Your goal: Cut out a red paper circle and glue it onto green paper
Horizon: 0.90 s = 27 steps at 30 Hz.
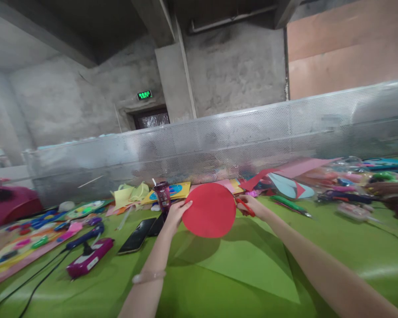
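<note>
A round piece of red paper [209, 211] is held up above the green table. My left hand [178, 213] pinches its left edge, thumb on the front face. At the right edge of the disc, my right hand [252, 207] is closed round the red handles of a pair of scissors [246, 206]. The scissor blades are mostly hidden by the paper, so I cannot tell whether they touch it. Beneath the disc a sheet of green paper [248, 265] lies on the tabletop.
Left of me are a black phone [137, 236], a dark cup with a straw [162, 196] and a purple power strip [90, 258] with cables. Green scissors or cutter [290, 205] and paper scraps lie right. A perforated metal screen [219, 141] borders the back; another person's hand [389, 194] is far right.
</note>
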{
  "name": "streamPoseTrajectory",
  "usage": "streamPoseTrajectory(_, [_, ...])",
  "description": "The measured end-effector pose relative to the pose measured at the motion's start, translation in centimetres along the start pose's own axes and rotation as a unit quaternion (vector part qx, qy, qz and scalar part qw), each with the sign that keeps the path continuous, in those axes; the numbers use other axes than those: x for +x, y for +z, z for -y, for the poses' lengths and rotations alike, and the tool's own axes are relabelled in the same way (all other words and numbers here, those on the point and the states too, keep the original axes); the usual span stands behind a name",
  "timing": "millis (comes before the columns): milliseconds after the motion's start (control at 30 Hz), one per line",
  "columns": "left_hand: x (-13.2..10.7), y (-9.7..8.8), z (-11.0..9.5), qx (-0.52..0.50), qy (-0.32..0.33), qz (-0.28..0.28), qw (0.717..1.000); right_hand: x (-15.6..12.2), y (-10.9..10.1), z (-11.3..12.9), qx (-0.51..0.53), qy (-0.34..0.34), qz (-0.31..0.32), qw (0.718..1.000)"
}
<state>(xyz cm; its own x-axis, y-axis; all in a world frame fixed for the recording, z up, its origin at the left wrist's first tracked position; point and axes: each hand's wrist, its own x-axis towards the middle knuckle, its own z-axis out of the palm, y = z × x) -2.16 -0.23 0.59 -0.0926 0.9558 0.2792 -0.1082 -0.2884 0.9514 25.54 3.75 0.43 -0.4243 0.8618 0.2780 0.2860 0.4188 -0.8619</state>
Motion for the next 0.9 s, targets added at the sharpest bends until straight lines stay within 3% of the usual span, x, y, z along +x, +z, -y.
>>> streamPoseTrajectory(900, [0.2,-0.2,0.0,0.001,-0.045,-0.011,0.999,-0.2,-1.0,0.2,-0.029,0.005,0.025,0.999])
